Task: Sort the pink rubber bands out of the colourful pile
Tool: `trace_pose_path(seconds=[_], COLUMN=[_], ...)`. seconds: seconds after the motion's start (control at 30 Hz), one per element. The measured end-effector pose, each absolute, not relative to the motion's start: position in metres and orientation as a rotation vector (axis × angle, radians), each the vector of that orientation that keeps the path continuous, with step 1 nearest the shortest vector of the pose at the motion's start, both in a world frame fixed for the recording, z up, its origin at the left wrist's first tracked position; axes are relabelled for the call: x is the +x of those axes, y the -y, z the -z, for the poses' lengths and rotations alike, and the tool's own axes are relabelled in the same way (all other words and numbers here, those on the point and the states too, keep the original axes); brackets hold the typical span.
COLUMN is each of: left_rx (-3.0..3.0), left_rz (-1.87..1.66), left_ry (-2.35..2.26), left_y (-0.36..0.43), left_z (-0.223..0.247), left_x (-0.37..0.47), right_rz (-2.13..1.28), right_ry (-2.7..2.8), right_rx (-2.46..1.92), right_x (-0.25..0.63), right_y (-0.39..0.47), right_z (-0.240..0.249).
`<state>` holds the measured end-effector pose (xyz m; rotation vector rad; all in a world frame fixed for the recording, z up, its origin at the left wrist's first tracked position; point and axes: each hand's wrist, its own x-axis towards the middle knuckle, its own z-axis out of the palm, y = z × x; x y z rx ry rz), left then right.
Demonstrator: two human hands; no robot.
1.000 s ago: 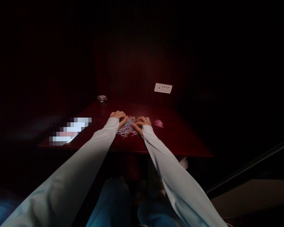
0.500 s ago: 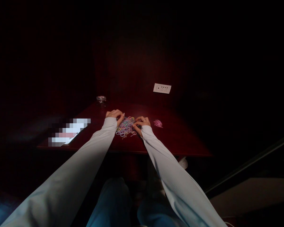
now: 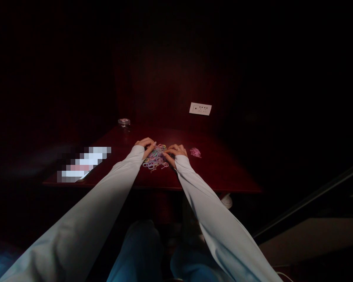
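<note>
A loose pile of thin multicoloured bands lies on the dark red table, between my two hands. My left hand is at the pile's left edge, thumb and forefinger pinched together at its upper side. At the right edge is my right hand, its thumb and fingertips also together over the bands. Whatever either pinch holds is too small to make out. A smaller heap of pink bands sits just right of my right hand, not touching it.
A lit, pixelated phone-like slab lies on the table's left side. Towards the back left stands a clear round container with a lid. A white socket plate is on the wall behind. The table's front edge runs under my forearms.
My left hand has shifted slightly right relative to the pile. My right fingertips have moved a little up and left over the bands. The whole view has drifted slightly.
</note>
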<state>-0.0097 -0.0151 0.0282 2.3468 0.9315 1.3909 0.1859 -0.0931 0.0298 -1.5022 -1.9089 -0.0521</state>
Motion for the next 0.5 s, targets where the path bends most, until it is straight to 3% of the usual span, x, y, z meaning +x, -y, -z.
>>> trace_pose_path(seconds=[0.2,0.5], left_rx=[2.414,2.407], left_rz=[-1.250,-1.282], left_ry=[-0.698,-0.719], left_y=[0.011,0.005], left_z=[-0.021,-0.011], left_x=[-0.006,-0.004], right_rz=[0.030,0.062], right_ry=[1.930,1.918], right_rx=[-1.514,-1.511], right_x=[0.185,0.187], right_y=[0.092,0.087], right_z=[-0.029,-0.025])
